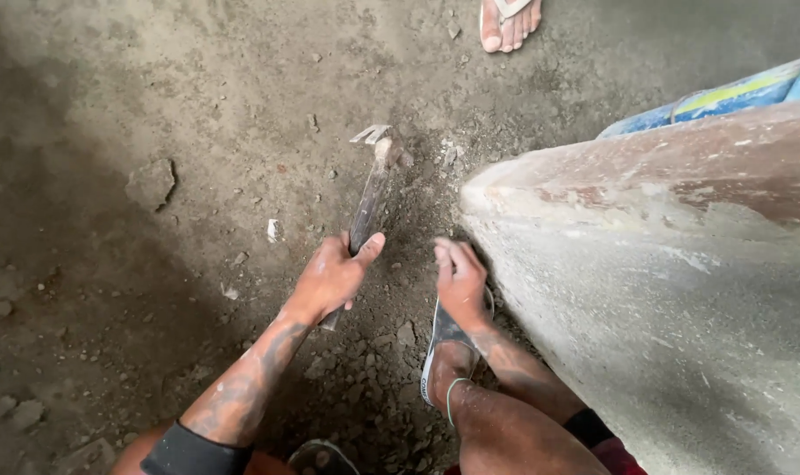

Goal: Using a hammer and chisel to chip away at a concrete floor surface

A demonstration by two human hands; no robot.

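Note:
My left hand [329, 277] grips the handle of a dusty claw hammer [371, 189]. The hammer's head rests on the broken concrete floor near the corner of a slanted concrete slab [664, 264]. My right hand [460, 281] lies flat on the rubble beside the slab's lower edge, fingers together, holding nothing I can make out. My right foot in a sandal [439, 352] sits just behind that hand.
Loose rubble and stone chips [373, 352] cover the ground around my hands. A larger flat chunk [151, 183] lies to the left. Another person's sandalled foot [508, 22] stands at the top edge. A blue sack [725, 97] lies behind the slab.

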